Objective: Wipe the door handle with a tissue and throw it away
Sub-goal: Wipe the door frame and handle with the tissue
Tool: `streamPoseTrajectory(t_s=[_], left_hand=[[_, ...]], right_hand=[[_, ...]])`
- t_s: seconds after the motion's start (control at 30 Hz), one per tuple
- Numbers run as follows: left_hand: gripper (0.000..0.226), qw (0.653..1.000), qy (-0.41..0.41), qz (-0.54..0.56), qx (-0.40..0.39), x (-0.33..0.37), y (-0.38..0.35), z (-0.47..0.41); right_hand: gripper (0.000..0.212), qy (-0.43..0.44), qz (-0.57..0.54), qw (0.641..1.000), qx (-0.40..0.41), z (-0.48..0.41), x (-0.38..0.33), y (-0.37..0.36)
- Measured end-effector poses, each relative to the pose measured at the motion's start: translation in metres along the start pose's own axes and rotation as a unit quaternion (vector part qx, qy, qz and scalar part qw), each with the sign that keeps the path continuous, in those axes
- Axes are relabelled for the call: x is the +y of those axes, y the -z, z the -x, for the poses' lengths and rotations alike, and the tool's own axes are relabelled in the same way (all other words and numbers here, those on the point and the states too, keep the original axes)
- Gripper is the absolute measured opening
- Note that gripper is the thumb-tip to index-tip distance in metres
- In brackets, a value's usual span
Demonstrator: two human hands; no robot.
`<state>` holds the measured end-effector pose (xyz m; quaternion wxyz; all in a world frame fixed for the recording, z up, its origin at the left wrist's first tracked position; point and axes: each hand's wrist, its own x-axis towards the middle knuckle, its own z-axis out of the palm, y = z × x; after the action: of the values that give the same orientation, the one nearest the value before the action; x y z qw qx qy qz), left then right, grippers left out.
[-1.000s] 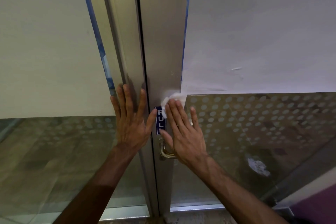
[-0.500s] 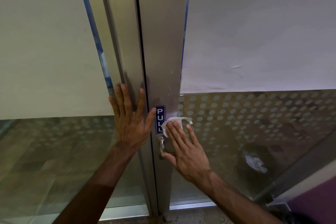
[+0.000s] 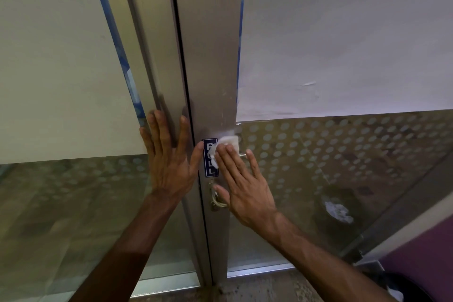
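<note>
Right hand (image 3: 245,186) flat, fingers spread, pressed tissue (image 3: 226,146) under fingertips above door handle (image 3: 217,197); left hand (image 3: 169,167) flat, open, empty.

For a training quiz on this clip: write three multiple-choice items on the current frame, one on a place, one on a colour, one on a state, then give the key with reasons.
1. Where is the tissue?
A. Under the right hand's fingertips, against the metal door stile
B. Lying on the floor
C. In the left hand

2. What colour is the PULL sign?
A. Red with black letters
B. Dark blue with white letters
C. Green with yellow letters

3. How is the left hand held?
A. Closed in a fist
B. Gripping the door handle
C. Flat and open, fingers spread against the frame

Key: 1 A, the right hand presses the white tissue to the stile just above the door handle. 2 B, the sign is dark blue with white lettering. 3 C, the palm lies flat with nothing in it.
</note>
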<state>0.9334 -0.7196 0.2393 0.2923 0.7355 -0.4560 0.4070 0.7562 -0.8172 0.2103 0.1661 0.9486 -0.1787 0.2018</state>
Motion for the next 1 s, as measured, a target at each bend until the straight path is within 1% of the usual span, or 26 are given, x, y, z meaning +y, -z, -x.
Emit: streamPoseTrajectory(t_s=[0.17, 0.27, 0.37, 0.43, 0.5, 0.63, 0.73, 0.8, 0.9, 1.0], left_hand=[[0.086, 1.0, 0.004, -0.005, -0.005, 0.001, 0.001, -0.001], [0.086, 1.0, 0.005, -0.004, -0.003, 0.002, 0.001, 0.0], [0.085, 1.0, 0.008, -0.001, -0.003, 0.003, 0.002, 0.0], [0.084, 1.0, 0.008, 0.003, -0.002, 0.004, 0.003, 0.0], [0.084, 1.0, 0.005, 0.004, 0.0, 0.004, 0.004, -0.001], [0.084, 1.0, -0.001, 0.003, 0.005, 0.003, 0.004, 0.001], [0.085, 1.0, -0.003, 0.001, 0.003, 0.002, 0.005, 0.001], [0.086, 1.0, -0.002, -0.003, 0.002, 0.002, 0.004, 0.0], [0.087, 1.0, 0.0, -0.003, 0.011, 0.002, 0.003, 0.0], [0.088, 1.0, -0.001, -0.003, 0.016, 0.002, 0.002, 0.0]], right_hand=[[0.079, 0.054, 0.054, 0.996, -0.039, 0.018, 0.007, -0.014], [0.08, 0.105, 0.101, 0.989, -0.041, 0.013, 0.027, -0.007], [0.077, 0.142, 0.145, 0.979, -0.008, -0.002, 0.047, 0.011], [0.073, 0.149, 0.16, 0.975, 0.034, -0.018, 0.057, 0.029], [0.071, 0.153, 0.158, 0.974, 0.06, -0.034, 0.064, 0.044], [0.071, 0.16, 0.128, 0.976, 0.07, -0.039, 0.064, 0.044], [0.073, 0.18, 0.138, 0.972, 0.069, -0.029, 0.062, 0.031], [0.073, 0.204, 0.138, 0.968, 0.045, -0.02, 0.061, 0.019], [0.075, 0.25, 0.13, 0.959, -0.024, -0.005, 0.057, -0.001], [0.074, 0.264, 0.132, 0.954, -0.053, -0.001, 0.06, -0.008]])
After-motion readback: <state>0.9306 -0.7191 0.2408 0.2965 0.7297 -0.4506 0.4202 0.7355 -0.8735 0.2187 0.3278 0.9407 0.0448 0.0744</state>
